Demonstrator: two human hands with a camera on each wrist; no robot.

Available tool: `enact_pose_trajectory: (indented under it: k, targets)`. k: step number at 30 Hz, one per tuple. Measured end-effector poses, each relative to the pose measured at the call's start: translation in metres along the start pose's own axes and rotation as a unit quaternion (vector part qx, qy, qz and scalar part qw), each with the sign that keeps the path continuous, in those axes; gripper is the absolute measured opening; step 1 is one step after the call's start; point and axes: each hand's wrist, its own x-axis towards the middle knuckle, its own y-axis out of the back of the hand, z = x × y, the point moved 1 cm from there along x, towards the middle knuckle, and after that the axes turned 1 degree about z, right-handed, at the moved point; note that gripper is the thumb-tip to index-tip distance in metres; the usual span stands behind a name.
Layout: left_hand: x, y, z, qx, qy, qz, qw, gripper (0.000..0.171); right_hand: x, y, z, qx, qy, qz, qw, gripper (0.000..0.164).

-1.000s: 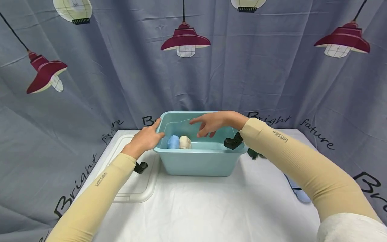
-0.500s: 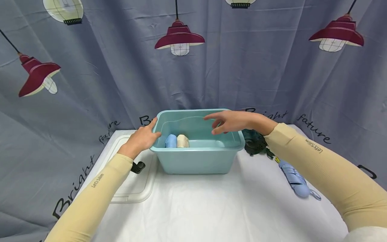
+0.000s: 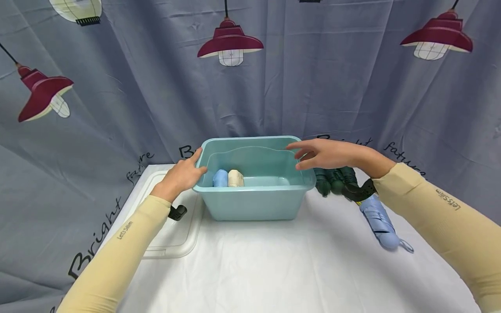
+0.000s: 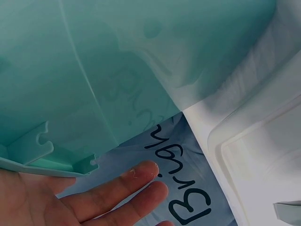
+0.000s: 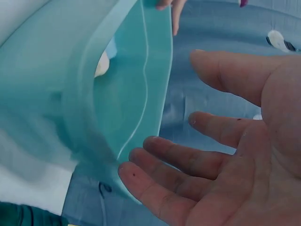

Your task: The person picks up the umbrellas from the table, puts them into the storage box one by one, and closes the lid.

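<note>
A light teal plastic bin point(image 3: 254, 204) stands on the table, its mouth facing up. Inside at its left end lie a blue rolled bundle point(image 3: 220, 178) and a cream rolled bundle point(image 3: 235, 178), side by side. My left hand point(image 3: 182, 176) rests at the bin's left rim; in the left wrist view its fingers point(image 4: 136, 181) stretch out straight below the rim. Over the right rim hovers my right hand point(image 3: 332, 154), holding nothing, its fingers point(image 5: 183, 155) spread and loosely bent in the right wrist view.
Several dark green folded umbrellas point(image 3: 336, 180) lie to the bin's right, partly hidden by my right hand and wrist camera. Nearer to me is a light blue folded umbrella point(image 3: 377, 221) with a wrist loop. A white lid point(image 3: 178, 237) lies at the left on the white cloth.
My right hand has moved right, from over the bin's middle to its right rim, uncovering the bin's inside. My left hand stays at the left rim.
</note>
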Motion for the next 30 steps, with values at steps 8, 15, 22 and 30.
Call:
enact_pose_trajectory:
  k: [8,15,22,30]
  targets:
    - [0.000,0.002,0.002,0.002,-0.001,0.001,1.0000,0.077,-0.018,0.005,0.020,-0.012,-0.012,0.015,1.000,0.073]
    - [0.000,0.002,0.001,-0.003,-0.001,-0.001,1.0000,0.077,-0.030,0.009,0.034,-0.009,-0.018,0.034,0.999,0.072]
    - [0.000,0.002,0.001,-0.012,0.003,-0.004,0.9999,0.078,-0.045,0.011,0.050,-0.006,-0.030,0.041,0.999,0.073]
    - [0.000,0.002,0.000,-0.012,0.003,-0.005,0.9999,0.078,-0.059,0.010,0.073,0.006,-0.038,0.051,0.998,0.074]
